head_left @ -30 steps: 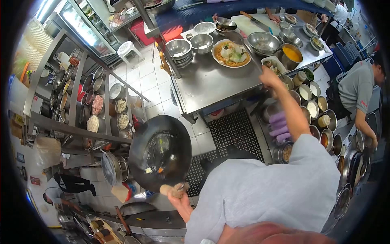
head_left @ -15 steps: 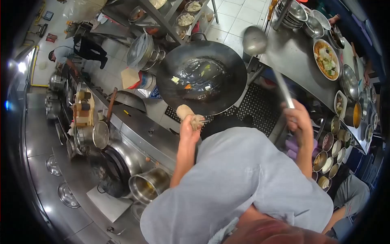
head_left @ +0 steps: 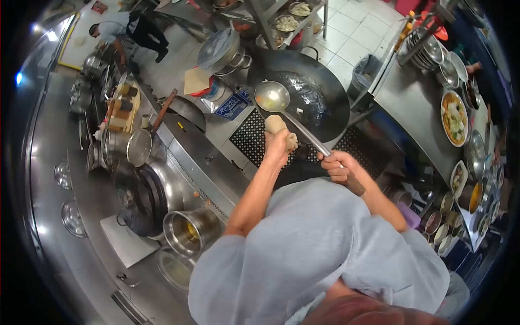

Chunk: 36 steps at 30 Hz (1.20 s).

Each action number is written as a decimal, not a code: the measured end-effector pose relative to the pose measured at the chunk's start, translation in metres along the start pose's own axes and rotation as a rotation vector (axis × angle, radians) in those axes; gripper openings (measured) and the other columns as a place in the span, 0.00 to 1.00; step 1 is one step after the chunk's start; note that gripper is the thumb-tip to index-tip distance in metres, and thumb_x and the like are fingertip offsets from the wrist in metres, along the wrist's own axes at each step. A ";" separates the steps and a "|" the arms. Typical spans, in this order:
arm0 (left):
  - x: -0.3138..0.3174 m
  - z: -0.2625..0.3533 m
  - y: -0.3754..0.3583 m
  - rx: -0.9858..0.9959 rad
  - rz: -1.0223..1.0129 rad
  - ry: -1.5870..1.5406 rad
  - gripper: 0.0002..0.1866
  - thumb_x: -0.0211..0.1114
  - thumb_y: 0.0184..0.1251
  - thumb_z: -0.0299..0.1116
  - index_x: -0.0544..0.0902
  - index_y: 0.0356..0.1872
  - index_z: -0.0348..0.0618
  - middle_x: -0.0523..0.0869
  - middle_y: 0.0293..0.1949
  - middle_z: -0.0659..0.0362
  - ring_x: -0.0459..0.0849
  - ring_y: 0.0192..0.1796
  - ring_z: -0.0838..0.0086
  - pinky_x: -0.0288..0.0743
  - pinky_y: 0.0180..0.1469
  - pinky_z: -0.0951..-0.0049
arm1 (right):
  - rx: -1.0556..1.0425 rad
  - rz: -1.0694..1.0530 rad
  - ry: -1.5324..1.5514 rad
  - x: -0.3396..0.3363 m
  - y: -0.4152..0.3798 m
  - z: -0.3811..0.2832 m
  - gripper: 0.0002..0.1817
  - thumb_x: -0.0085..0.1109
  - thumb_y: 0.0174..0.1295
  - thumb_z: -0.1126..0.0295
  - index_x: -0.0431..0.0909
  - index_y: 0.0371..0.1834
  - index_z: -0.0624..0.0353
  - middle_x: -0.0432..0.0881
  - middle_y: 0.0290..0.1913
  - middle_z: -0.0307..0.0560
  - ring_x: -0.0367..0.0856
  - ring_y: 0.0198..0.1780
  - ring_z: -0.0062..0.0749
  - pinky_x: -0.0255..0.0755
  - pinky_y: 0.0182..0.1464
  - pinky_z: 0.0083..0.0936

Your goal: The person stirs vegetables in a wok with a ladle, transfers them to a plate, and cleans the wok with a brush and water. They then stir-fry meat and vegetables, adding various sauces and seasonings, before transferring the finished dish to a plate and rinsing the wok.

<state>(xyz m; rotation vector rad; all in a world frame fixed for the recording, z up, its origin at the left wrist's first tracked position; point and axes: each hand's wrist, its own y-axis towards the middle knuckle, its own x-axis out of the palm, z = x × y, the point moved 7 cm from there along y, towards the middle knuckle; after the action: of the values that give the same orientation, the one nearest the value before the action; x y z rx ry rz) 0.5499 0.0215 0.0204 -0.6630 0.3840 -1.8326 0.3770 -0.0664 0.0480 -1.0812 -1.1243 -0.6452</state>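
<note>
A large black wok (head_left: 327,81) is held out in front of me over the floor. My left hand (head_left: 277,148) is closed round a beige cloth (head_left: 276,124) wrapped at the wok's near edge. In my right hand (head_left: 342,168) is the long metal handle of a ladle (head_left: 272,96), whose bowl sits over the wok's left side. Small orange and green bits show in the ladle's bowl. A wet sheen and a few pale scraps lie on the wok's inner surface.
Left stands a steel stove counter with a deep metal pot (head_left: 189,233) and a strainer (head_left: 139,147). A bin (head_left: 365,73) is beyond the wok. On the right counter is a filled oval dish (head_left: 454,118). Another person (head_left: 130,35) stands far left.
My right hand has come inward, bringing the ladle from the right counter's edge to the wok's left side. Food scraps have moved from the wok into the ladle. The view has turned left.
</note>
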 end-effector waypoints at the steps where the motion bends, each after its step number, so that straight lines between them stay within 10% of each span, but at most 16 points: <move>1: -0.003 -0.005 0.003 -0.034 -0.005 0.022 0.15 0.56 0.55 0.25 0.66 0.45 0.43 0.76 0.29 0.56 0.80 0.23 0.70 0.69 0.14 0.74 | 0.031 -0.149 0.147 0.002 0.003 0.004 0.07 0.43 0.66 0.75 0.68 0.45 0.62 0.64 0.18 0.33 0.60 0.09 0.15 0.58 0.10 0.15; 5: -0.013 -0.008 -0.009 -0.108 -0.103 0.034 0.13 0.53 0.59 0.26 0.67 0.46 0.46 0.77 0.31 0.56 0.81 0.27 0.69 0.69 0.18 0.75 | -0.030 -0.128 0.126 0.000 -0.008 -0.009 0.10 0.42 0.66 0.74 0.66 0.48 0.64 0.64 0.18 0.33 0.61 0.09 0.14 0.58 0.09 0.17; 14: -0.019 -0.015 -0.035 -0.152 -0.143 -0.053 0.20 0.54 0.57 0.24 0.61 0.51 0.44 0.77 0.27 0.54 0.81 0.23 0.68 0.71 0.16 0.75 | -0.270 0.727 -0.984 -0.027 -0.009 -0.090 0.09 0.51 0.57 0.73 0.64 0.39 0.61 0.67 0.19 0.36 0.65 0.12 0.18 0.63 0.13 0.23; 21: -0.006 -0.011 0.006 -0.049 -0.047 0.110 0.18 0.56 0.55 0.23 0.64 0.47 0.40 0.77 0.29 0.54 0.80 0.22 0.70 0.71 0.14 0.74 | -0.022 -0.096 0.080 0.006 0.012 -0.016 0.07 0.45 0.63 0.74 0.69 0.43 0.59 0.63 0.17 0.31 0.58 0.09 0.13 0.55 0.11 0.15; 24: -0.007 -0.004 -0.007 -0.135 -0.045 0.055 0.16 0.55 0.57 0.24 0.66 0.48 0.44 0.78 0.28 0.54 0.80 0.23 0.70 0.70 0.15 0.77 | -0.018 -0.086 0.034 -0.003 -0.001 -0.008 0.07 0.46 0.63 0.75 0.70 0.43 0.60 0.63 0.17 0.32 0.58 0.09 0.14 0.55 0.11 0.15; 34: -0.023 -0.015 -0.021 -0.204 -0.161 -0.090 0.11 0.52 0.58 0.25 0.69 0.43 0.40 0.79 0.26 0.53 0.80 0.25 0.69 0.65 0.18 0.81 | -0.251 0.626 -0.768 0.007 -0.089 -0.088 0.08 0.50 0.53 0.76 0.68 0.37 0.60 0.62 0.18 0.30 0.57 0.12 0.12 0.51 0.11 0.14; 36: -0.011 0.004 -0.034 -0.111 -0.101 -0.035 0.19 0.53 0.56 0.23 0.63 0.49 0.40 0.76 0.29 0.54 0.80 0.23 0.70 0.68 0.14 0.78 | -0.157 0.774 -1.011 -0.006 -0.095 -0.104 0.09 0.49 0.55 0.74 0.65 0.38 0.63 0.66 0.19 0.34 0.64 0.12 0.17 0.62 0.13 0.21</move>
<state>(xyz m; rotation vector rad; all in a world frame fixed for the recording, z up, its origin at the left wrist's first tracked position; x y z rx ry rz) 0.5295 0.0442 0.0392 -0.8020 0.4387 -1.9029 0.3337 -0.1990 0.0713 -1.9191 -1.3331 0.5145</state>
